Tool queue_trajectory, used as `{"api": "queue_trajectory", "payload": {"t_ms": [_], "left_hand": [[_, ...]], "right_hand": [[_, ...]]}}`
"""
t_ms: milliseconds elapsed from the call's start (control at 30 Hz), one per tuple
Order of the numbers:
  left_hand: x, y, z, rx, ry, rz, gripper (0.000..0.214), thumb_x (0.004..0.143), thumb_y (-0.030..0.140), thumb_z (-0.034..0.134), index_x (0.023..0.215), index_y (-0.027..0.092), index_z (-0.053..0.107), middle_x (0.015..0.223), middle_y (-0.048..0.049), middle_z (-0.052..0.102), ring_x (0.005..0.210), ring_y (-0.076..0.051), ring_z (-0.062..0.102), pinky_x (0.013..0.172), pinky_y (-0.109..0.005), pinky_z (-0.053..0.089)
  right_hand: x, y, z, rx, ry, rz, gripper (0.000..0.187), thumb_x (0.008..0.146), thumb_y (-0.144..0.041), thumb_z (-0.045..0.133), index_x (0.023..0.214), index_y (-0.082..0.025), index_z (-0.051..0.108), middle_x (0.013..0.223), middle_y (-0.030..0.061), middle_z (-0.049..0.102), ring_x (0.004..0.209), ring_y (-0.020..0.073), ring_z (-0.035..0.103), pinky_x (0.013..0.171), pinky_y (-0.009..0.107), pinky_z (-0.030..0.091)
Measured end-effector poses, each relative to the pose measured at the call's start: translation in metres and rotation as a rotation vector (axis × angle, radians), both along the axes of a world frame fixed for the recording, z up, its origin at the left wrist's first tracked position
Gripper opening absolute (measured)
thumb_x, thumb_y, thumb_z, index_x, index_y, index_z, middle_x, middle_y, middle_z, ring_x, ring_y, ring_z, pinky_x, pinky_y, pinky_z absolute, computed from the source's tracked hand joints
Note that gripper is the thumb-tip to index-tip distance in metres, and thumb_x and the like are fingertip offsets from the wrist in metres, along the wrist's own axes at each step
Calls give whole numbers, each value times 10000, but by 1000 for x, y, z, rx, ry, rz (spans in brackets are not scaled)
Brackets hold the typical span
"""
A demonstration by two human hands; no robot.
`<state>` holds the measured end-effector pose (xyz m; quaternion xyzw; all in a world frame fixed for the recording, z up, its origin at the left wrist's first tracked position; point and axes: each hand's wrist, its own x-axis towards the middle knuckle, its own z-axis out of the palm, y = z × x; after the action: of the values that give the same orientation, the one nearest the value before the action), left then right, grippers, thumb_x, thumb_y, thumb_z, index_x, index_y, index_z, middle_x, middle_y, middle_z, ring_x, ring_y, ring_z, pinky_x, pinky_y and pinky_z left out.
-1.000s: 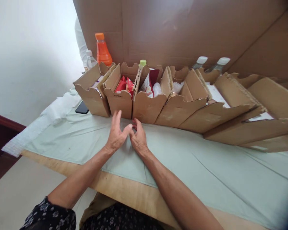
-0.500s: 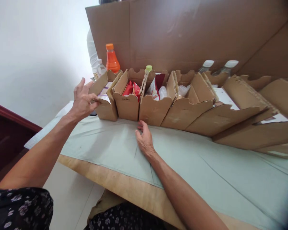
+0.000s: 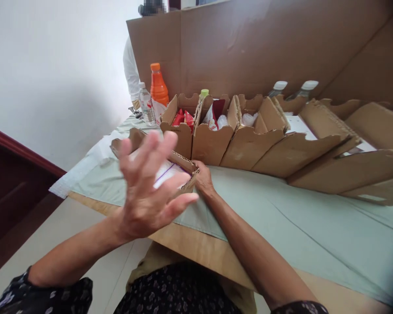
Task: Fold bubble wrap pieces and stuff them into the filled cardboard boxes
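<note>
A small open cardboard box [image 3: 184,162] sits on the cloth in front of the row, turned at an angle. Inside it lie white packs [image 3: 163,171] with purple lines. My right hand [image 3: 203,176] grips the box's near right corner, with the fingertips hidden behind the cardboard. Above the box, my left hand [image 3: 146,194] is raised with its fingers spread and nothing in it. It is slightly blurred and covers much of the box. Just behind stands a cardboard box with red packets [image 3: 183,118].
More cardboard boxes [image 3: 212,146] run in a row to the right. An orange bottle [image 3: 159,85] and a clear bottle [image 3: 146,104] stand at the back left. A tall cardboard panel [image 3: 249,48] rises behind. Beyond it is a person in a white sleeve [image 3: 131,65].
The leftmost box has come out of the row toward me and turned. My left hand has let go of it and lifted; my right hand has taken its corner.
</note>
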<state>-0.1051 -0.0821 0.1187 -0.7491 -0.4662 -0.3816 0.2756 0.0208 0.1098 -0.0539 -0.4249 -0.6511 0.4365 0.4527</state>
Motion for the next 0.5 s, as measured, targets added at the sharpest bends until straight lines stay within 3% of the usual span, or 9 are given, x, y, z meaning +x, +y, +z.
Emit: {"api": "queue_trajectory", "payload": {"t_ms": [67, 133, 233, 267, 367, 433, 500], "left_hand": [[-26, -4, -4, 110, -233, 40, 335, 975, 503, 651, 1286, 379, 625, 1739, 179, 232, 1639, -340, 173, 1355, -611, 76], [-66, 2, -16, 131, -602, 125, 466, 969, 581, 626, 1397, 411, 557, 1702, 141, 335, 1632, -349, 190, 1337, -625, 127], [-121, 28, -50, -124, -1308, 143, 575, 903, 669, 609, 1346, 303, 596, 1586, -20, 547, 1567, -361, 360, 1310, -624, 203], [-132, 38, -62, -212, -1406, 135, 620, 894, 706, 568, 1301, 242, 629, 1533, -93, 597, 1536, -400, 406, 1274, -663, 258], [-134, 57, -93, -438, -1631, -31, 631, 882, 735, 548, 1190, 205, 697, 1443, -132, 670, 1514, -396, 450, 1234, -604, 374], [-116, 57, -104, -436, -1715, -136, 588, 897, 717, 574, 1189, 227, 713, 1453, -91, 673, 1541, -346, 424, 1275, -522, 345], [-92, 50, -110, -337, -1728, -154, 543, 919, 692, 593, 1212, 252, 718, 1479, -47, 659, 1572, -302, 378, 1324, -458, 261]], "right_hand": [[15, -9, 8, -15, 0, 20, 332, 786, -314, 591, 1071, -207, 723, 1141, 94, 775, 1074, 280, 703, 1023, 479, 549], [33, -30, 15, -26, -4, 34, 348, 813, -342, 602, 1112, -215, 726, 1202, 98, 764, 1141, 285, 692, 1037, 485, 539], [50, -78, 24, -39, -1, 55, 461, 889, -457, 643, 1295, -243, 678, 1365, 111, 700, 1276, 301, 636, 1064, 499, 524], [51, -94, 27, -43, 10, 63, 517, 919, -504, 634, 1372, -256, 636, 1426, 114, 664, 1316, 303, 612, 1078, 503, 517], [42, -128, 34, -61, 59, 117, 595, 1008, -577, 527, 1529, -291, 498, 1566, 99, 554, 1399, 288, 556, 1143, 495, 485], [35, -133, 34, -59, 69, 110, 583, 1045, -583, 444, 1548, -290, 475, 1589, 82, 535, 1431, 272, 533, 1189, 474, 456], [39, -125, 30, -21, 44, 22, 578, 1063, -585, 369, 1532, -275, 500, 1560, 78, 567, 1445, 271, 523, 1204, 465, 447]]}}
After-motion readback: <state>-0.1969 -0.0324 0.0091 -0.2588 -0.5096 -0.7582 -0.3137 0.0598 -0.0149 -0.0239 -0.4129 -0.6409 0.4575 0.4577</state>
